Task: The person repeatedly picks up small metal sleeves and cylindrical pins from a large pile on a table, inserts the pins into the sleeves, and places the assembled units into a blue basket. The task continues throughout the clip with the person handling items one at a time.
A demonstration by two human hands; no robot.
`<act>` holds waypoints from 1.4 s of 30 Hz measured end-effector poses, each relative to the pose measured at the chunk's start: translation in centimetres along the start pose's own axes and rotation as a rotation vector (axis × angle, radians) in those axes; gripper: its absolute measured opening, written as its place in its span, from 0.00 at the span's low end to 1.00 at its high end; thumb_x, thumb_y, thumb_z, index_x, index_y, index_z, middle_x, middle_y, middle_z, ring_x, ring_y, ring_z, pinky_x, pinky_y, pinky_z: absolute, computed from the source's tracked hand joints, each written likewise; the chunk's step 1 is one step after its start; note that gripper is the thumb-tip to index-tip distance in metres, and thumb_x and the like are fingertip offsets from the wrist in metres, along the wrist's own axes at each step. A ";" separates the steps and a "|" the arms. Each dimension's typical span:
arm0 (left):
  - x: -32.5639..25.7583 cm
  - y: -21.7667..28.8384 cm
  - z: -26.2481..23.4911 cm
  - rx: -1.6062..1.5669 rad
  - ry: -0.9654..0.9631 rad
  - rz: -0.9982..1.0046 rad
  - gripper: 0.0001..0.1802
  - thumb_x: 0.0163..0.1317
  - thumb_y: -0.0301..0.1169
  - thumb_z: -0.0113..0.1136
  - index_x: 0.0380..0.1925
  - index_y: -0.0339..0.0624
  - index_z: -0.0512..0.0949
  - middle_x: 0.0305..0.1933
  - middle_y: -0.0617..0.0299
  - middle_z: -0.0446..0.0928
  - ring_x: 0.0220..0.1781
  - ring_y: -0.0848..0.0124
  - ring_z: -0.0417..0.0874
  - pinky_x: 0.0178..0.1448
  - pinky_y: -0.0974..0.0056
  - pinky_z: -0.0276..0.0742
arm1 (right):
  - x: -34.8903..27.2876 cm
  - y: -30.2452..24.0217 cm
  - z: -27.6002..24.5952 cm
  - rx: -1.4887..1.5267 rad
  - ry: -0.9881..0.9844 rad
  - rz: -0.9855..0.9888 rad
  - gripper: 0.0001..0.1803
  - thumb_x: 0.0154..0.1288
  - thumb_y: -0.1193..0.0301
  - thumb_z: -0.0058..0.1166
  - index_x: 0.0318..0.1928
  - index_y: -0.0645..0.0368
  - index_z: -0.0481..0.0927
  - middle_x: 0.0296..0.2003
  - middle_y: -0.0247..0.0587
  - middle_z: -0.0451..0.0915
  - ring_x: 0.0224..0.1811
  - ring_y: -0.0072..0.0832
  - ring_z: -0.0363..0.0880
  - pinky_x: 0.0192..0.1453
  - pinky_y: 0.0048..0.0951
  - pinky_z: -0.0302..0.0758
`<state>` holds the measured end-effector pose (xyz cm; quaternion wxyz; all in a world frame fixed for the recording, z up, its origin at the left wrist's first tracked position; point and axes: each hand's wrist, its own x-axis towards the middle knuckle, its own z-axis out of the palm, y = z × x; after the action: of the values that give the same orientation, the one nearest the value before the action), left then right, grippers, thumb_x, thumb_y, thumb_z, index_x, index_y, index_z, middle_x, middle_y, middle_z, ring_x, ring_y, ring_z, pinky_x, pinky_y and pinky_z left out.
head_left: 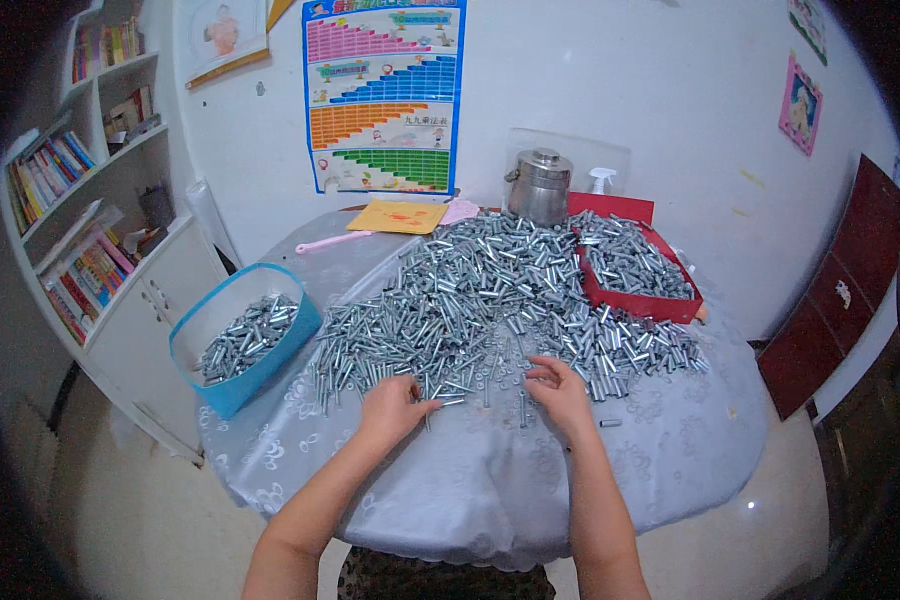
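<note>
Left hand (392, 405): palm down at near edge of the pile, fingers curled over a few small metal pieces; actual pinch not visible, so grip cannot be told.
Right hand (560, 388): resting on the cloth just right of centre, fingers loosely bent over scattered pieces; closed on one or merely touching, cannot tell.
Metal sleeves (490, 290): big silvery heap of short tubes and bolts, spread across the far half of the table and thinning out to loose strays between both hands.
Tablecloth (490, 480): pale, patterned, draped over the round table's front edge.
Blue basket (242, 335): at the left edge, partly overhanging, part-filled with the same pieces.
Red tray (638, 300): at the right rear, heaped full, touching the main pile.
Steel pot (540, 185): behind the pile, against the wall.
Stray piece (610, 423): lying alone near the right hand, apart from the heap.
Risk, rolling: round pieces near the front likely to roll off the sloping cloth if nudged.
Risk, basket: could tip if bumped by the left forearm, given its overhang.
Risk, heap: possible slide of pieces toward the hands when pulling from its base.
</note>
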<state>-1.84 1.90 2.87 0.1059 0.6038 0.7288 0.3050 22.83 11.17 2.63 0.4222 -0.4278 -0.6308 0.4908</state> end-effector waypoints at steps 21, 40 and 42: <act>1.0 1.4 3.0 -1.314 -0.056 -0.342 0.07 0.55 0.25 0.57 0.31 0.31 0.74 0.26 0.59 0.75 0.24 0.74 0.76 0.29 0.69 0.81 | -1.0 -1.2 2.5 -0.281 -0.097 -0.360 0.23 0.49 0.77 0.56 0.49 0.57 0.72 0.35 0.36 0.77 0.34 0.25 0.76 0.39 0.25 0.72; -0.8 3.0 3.9 -0.957 0.067 -0.228 0.07 0.51 0.25 0.61 0.29 0.31 0.80 0.22 0.60 0.78 0.20 0.79 0.74 0.24 0.75 0.70 | -1.6 -2.0 4.3 -0.693 -0.101 -0.675 0.27 0.44 0.77 0.55 0.50 0.53 0.71 0.34 0.37 0.78 0.36 0.33 0.77 0.41 0.32 0.69; -1.2 3.4 3.8 -0.896 0.112 -0.184 0.07 0.51 0.25 0.60 0.29 0.30 0.80 0.20 0.60 0.78 0.19 0.79 0.74 0.23 0.75 0.68 | -1.6 -2.0 4.5 -0.752 -0.083 -0.725 0.26 0.44 0.77 0.55 0.50 0.53 0.72 0.33 0.37 0.77 0.35 0.33 0.76 0.41 0.33 0.68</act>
<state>3.20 2.30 1.53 0.3436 0.4139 0.5804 0.6114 18.70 8.22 3.72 0.3569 -0.2842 -0.8872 0.0690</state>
